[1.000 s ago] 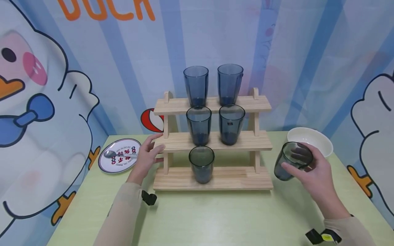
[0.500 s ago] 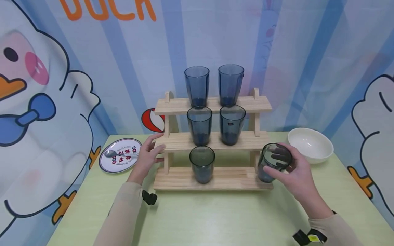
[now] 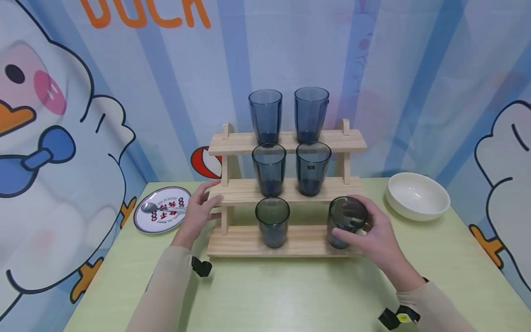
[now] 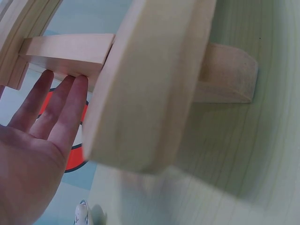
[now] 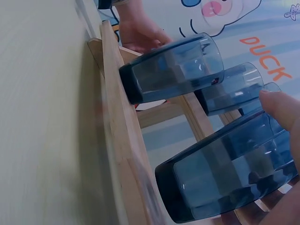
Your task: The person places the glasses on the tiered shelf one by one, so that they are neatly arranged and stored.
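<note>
My right hand [image 3: 375, 230] grips a blue-grey drinking glass [image 3: 345, 226], thumb on the near side and fingers round the far side. The glass stands nearly upright over the right end of the bottom shelf [image 3: 307, 240] of a three-tier wooden rack; whether its base touches the wood I cannot tell. At the rack's left side, my left hand [image 3: 198, 214] rests with fairly straight fingers [image 4: 65, 110] against an upright post [image 4: 70, 49]. Another glass [image 3: 272, 226] stands mid-shelf, left of the held one.
Two glasses stand on the middle shelf [image 3: 236, 190] and two on the top shelf [image 3: 236, 143]. A white bowl [image 3: 416, 198] sits at the right rear of the table. Left of the rack lies a patterned plate [image 3: 159, 223] bearing a spoon [image 3: 149, 208]. A cartoon curtain [image 3: 282, 46] hangs close behind.
My right hand has carried the glass leftward, from in front of the bowl to over the bottom shelf's right end. The left hand has stayed at the rack's side.
</note>
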Demonstrator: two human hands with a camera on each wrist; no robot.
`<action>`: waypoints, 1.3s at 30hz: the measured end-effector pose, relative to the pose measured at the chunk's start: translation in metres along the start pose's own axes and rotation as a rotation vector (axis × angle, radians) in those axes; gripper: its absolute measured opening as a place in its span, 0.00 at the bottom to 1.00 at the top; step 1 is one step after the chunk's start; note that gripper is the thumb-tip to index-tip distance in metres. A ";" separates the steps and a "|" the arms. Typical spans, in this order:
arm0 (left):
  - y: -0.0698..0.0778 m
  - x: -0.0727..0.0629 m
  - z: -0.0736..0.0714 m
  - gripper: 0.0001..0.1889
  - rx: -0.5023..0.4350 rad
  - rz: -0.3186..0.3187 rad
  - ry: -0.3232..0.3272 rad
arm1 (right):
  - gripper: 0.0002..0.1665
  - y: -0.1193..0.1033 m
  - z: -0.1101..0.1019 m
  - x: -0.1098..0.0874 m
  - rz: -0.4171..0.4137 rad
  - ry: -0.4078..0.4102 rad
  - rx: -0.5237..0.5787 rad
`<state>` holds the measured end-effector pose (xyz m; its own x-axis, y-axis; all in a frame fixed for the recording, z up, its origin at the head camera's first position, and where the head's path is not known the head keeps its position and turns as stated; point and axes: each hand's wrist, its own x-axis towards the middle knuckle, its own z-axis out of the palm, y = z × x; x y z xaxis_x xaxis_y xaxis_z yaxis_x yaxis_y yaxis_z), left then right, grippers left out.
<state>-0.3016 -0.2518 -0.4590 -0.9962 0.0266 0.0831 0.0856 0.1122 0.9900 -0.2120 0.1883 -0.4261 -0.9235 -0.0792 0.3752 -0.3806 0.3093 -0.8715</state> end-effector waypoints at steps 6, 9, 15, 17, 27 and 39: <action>0.001 0.000 0.001 0.26 0.003 -0.002 0.002 | 0.45 0.002 0.011 0.003 0.008 -0.043 0.001; 0.001 -0.001 0.000 0.26 0.004 -0.002 0.005 | 0.46 0.003 0.016 0.004 0.009 -0.061 0.009; 0.000 -0.001 0.000 0.26 0.011 0.004 0.004 | 0.45 0.001 0.027 0.005 0.024 -0.078 0.038; 0.000 -0.001 0.000 0.26 0.008 0.005 0.004 | 0.45 0.001 0.030 0.006 0.028 -0.080 0.040; 0.002 -0.001 0.000 0.26 0.004 0.003 0.007 | 0.45 0.000 0.044 0.009 0.037 -0.096 0.059; 0.001 -0.001 0.000 0.26 0.001 0.004 -0.003 | 0.45 -0.002 0.053 0.013 0.044 -0.122 0.042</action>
<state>-0.3004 -0.2516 -0.4580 -0.9958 0.0301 0.0864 0.0893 0.1130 0.9896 -0.2253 0.1365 -0.4361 -0.9373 -0.1815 0.2976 -0.3389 0.2752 -0.8997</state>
